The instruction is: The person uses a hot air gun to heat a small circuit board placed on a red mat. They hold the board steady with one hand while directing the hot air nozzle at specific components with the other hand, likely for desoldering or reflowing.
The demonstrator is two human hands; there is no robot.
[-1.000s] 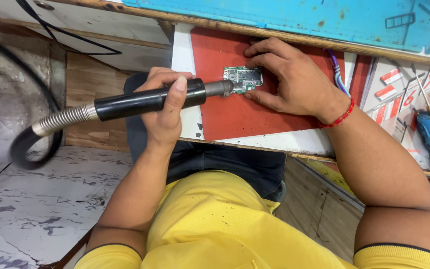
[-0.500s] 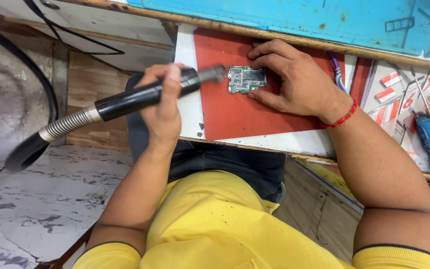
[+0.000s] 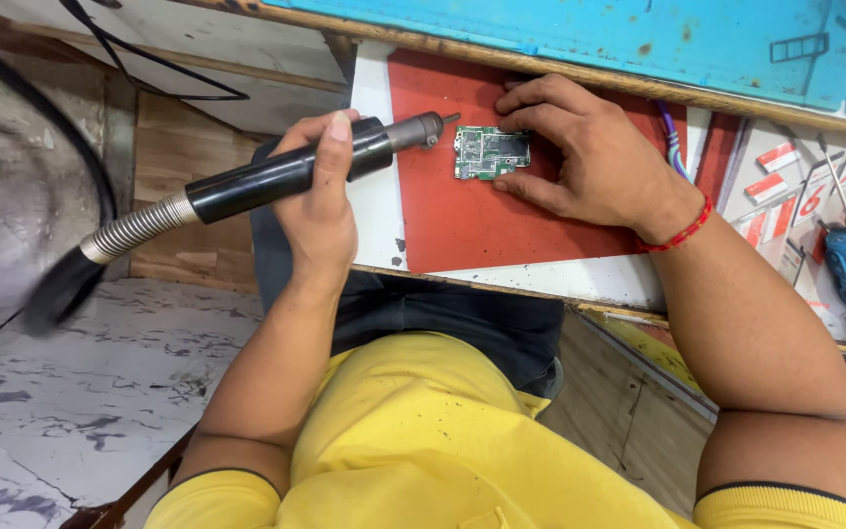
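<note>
Here the red mat [image 3: 501, 220] lies flat and smooth on the white bench [image 3: 580, 279], under a scuffed blue board [image 3: 638, 44]. On it sits the small green circuit board [image 3: 491, 153], rectangular and studded with parts. The right hand [image 3: 594, 157] pins its edge with spread fingers. The left hand [image 3: 320, 211] is wrapped round the black hot-air wand [image 3: 286, 176], ribbed metal hose [image 3: 134, 227] trailing; best keep the nozzle close, not touching, and steady.
</note>
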